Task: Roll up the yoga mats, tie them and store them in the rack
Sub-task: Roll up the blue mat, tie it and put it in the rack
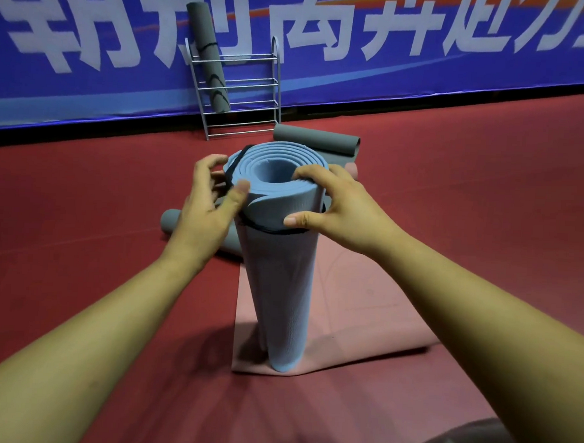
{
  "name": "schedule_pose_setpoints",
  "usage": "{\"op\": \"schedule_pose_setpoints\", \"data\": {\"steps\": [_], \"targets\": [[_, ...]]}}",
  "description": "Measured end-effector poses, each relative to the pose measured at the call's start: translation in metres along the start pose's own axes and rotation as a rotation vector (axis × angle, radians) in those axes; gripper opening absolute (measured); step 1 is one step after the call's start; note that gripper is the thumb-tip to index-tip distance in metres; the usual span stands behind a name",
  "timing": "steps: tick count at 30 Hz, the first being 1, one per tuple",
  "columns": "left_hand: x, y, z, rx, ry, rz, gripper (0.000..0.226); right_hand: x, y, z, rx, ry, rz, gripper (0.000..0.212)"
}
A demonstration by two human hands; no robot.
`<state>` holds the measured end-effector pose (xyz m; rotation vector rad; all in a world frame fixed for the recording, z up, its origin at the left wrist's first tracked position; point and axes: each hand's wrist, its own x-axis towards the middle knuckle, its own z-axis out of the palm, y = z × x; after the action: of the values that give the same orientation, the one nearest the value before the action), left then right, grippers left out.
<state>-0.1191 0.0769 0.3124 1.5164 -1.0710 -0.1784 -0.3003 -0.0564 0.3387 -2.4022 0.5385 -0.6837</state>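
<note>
- A blue mat [277, 287] of thick foam is standing upright on its end. It is rolled into a tight cylinder, its top is showing a spiral of layers round a hollow core, and its outer skin is showing a fine ribbed grain.
- A thin black strap [267, 229] is circling the roll near its top, and a length of it is running up the roll's left side.
- The roll's foot is resting on a smooth pink mat [363, 311], which is lying flat and unrolled on the matte red floor [83, 212].
- The left hand [204, 210] is clasping the roll's upper left side. Its thumb is pressing on the front edge and its fingers are curling round where the strap is rising; whether they are pinching the strap itself is unclear.
- The right hand [338, 203] is gripping the top. Its fingers are hooking over the rim into the spiral and its thumb is stretching down to press at the strap.
- Both forearms are reaching forward, bare and nearly straight.
- Behind, a silver wire rack [243, 85] is leaning against a blue banner [424, 76], with a strapped grey roll [207, 50] standing tilted in it.
- Two more grey rolls are lying on the floor, one [316, 140] beside the rack's foot and one [172, 221] behind the left hand.
</note>
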Motion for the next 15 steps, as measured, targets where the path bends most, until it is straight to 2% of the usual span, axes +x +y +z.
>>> {"op": "schedule_pose_setpoints", "data": {"steps": [5, 12, 15], "targets": [[0.008, 0.013, -0.001, 0.118, 0.085, -0.030, 0.043, -0.001, 0.004, -0.003, 0.026, 0.002, 0.010, 0.060], [0.024, 0.049, -0.014, 0.679, 0.025, -0.017, 0.007, -0.005, 0.002, -0.002, 0.046, -0.037, -0.011, 0.059], [0.027, 0.055, -0.017, 0.754, 0.031, -0.031, 0.005, -0.005, 0.002, 0.000, 0.040, -0.031, -0.011, 0.059]]}}
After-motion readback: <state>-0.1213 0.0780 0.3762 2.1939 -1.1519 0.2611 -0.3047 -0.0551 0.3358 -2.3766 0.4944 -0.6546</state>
